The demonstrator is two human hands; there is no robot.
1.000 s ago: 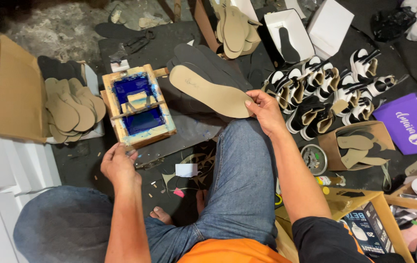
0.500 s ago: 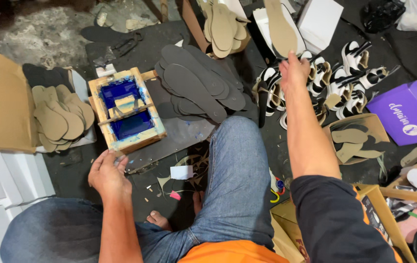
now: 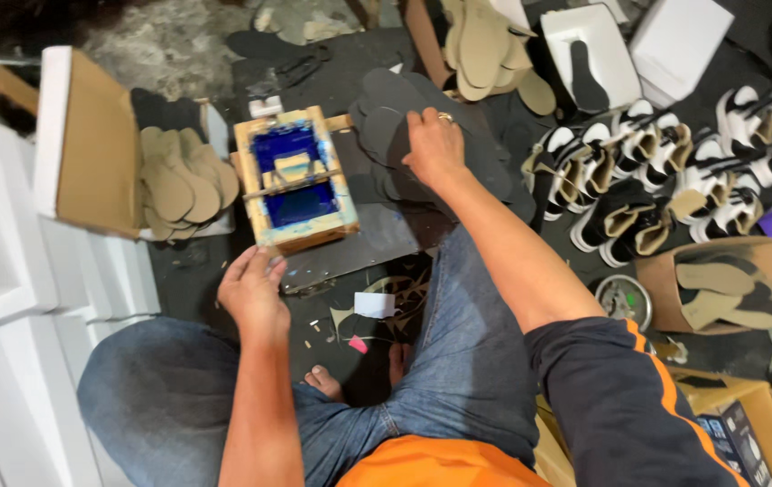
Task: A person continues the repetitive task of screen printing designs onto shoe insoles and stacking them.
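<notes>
Denim knees frame a dark, scrap-littered floor. Left hand (image 3: pixel 255 293) rests half-open, empty, just below the wooden screen frame (image 3: pixel 295 178) with its blue mesh. Right hand (image 3: pixel 434 149), which half a second ago reached toward the shoes (image 3: pixel 638 194), now presses flat on the black soles (image 3: pixel 395 108) beside the frame. Beyond lie tan insoles (image 3: pixel 485 45) and white boxes (image 3: pixel 679 36).

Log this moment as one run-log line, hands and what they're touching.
left hand: open, at near edge of wooden screen frame | right hand: on pile of dark insoles | tan insoles: in box, left
</notes>
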